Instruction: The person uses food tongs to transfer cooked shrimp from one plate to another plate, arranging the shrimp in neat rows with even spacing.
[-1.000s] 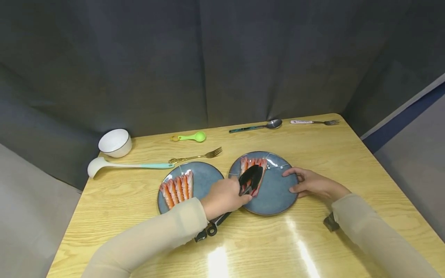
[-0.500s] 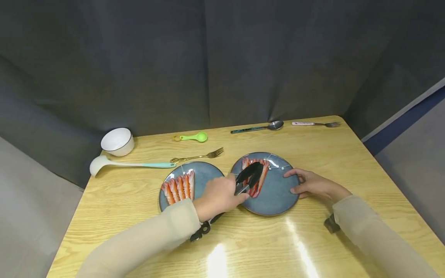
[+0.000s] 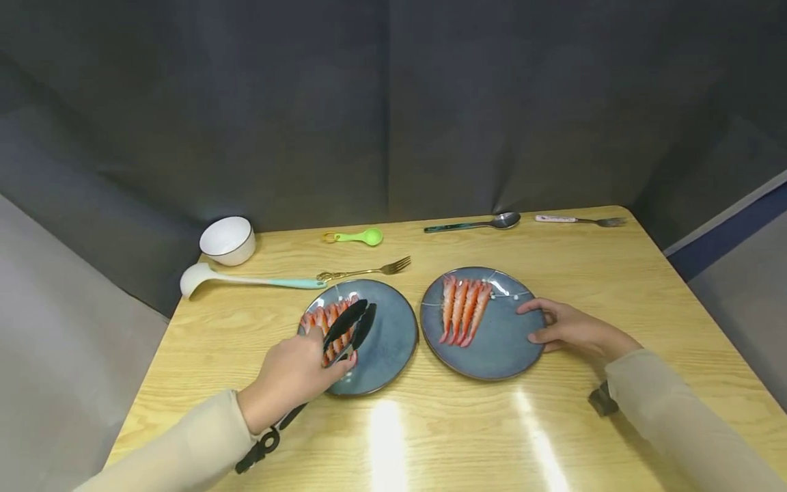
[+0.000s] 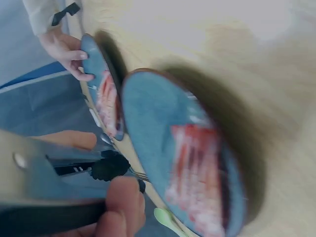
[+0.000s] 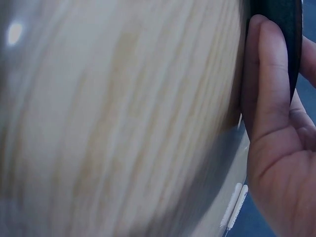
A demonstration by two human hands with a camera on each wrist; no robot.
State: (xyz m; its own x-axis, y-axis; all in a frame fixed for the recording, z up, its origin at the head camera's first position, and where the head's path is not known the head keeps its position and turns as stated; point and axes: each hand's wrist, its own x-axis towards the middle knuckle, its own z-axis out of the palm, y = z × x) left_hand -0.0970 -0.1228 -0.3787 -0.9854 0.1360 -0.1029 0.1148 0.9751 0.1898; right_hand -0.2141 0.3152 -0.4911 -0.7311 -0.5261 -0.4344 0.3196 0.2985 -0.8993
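From the left plate (image 3: 393, 335), right plate (image 3: 510, 338) at three o'clock, bowl (image 3: 236, 256) at ten; shrimp (image 3: 458, 309) on both plates.

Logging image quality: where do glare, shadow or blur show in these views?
Head view: two bright glare streaks on the table; left wrist view: reddish pieces smeared by blur, a dark shadow beside the nearer plate; right wrist view: soft table grain, a bright spot upper left, a shadow beside the right hand.

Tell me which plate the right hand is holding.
The right plate: the right hand pinches its rim. No hand grips the left plate; the left hand holds tongs over it.
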